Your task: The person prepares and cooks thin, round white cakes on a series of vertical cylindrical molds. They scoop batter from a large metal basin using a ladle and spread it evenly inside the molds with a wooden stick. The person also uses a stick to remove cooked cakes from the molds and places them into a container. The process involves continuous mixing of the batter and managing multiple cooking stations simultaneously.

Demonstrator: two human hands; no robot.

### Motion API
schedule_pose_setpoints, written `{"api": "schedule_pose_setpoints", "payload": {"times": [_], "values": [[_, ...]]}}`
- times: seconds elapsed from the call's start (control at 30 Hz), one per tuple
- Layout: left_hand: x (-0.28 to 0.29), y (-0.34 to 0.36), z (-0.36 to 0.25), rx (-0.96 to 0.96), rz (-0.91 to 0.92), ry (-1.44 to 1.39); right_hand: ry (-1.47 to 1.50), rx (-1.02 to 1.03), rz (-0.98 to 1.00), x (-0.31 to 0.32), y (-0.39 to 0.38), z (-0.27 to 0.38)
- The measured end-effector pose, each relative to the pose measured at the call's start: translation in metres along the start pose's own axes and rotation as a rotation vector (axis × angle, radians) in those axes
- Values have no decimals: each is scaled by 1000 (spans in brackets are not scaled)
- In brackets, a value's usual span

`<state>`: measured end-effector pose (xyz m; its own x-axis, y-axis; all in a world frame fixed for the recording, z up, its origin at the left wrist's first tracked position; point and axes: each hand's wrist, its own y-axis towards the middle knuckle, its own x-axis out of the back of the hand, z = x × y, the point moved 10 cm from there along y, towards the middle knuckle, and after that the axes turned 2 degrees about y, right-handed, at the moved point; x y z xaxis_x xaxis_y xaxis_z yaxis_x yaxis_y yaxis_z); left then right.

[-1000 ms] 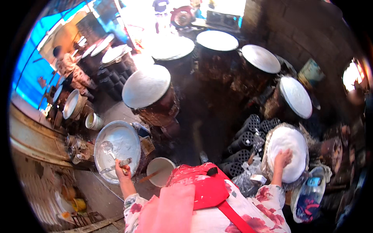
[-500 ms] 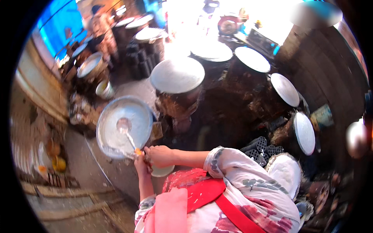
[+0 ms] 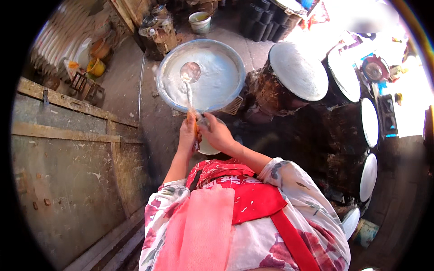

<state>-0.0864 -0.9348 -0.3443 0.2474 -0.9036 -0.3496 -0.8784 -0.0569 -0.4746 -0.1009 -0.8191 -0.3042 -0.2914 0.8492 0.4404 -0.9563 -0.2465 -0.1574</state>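
Note:
My left hand (image 3: 187, 135) grips the orange-brown handle of a long ladle (image 3: 190, 92), whose round metal head rests over the batter. Streaks of white coat the ladle's shaft. Beside it, my right hand (image 3: 218, 134) is closed with curled fingers near the handle; what it holds is too blurred to make out. A wide blue-grey basin (image 3: 239, 63) of thick white batter stands on the floor ahead of my hands. Beneath my hands a pale round bowl (image 3: 209, 148) shows in part, the rest covered by them.
Round white griddles (image 3: 298, 71) on dark drum-like stoves curve along my right. A white bucket (image 3: 200, 22) stands beyond the basin, near stacked black cylinders (image 3: 262, 20). At left are a wood-framed panel (image 3: 68, 167) and a yellow pail (image 3: 96, 67).
My view has turned left, so the basin now lies nearer the middle and the griddles have shifted right. My left hand keeps hold of the ladle; my right hand has loosened slightly away from it.

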Motion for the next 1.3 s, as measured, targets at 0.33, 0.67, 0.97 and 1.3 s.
{"api": "schedule_pose_setpoints", "payload": {"times": [0.33, 0.67, 0.97, 1.3], "values": [[67, 103, -16, 111, -384, 891, -39, -145, 132, 79, 74, -167], [71, 149, 83, 364, -366, 600, -2, -386, 482, 33, 117, -214], [-30, 113, 62, 342, -113, -503, 814, -795, 661, -5, 59, -226], [-72, 19, -90, 101, 122, -484, 1078, -661, 776, -7, 37, -92]]}}
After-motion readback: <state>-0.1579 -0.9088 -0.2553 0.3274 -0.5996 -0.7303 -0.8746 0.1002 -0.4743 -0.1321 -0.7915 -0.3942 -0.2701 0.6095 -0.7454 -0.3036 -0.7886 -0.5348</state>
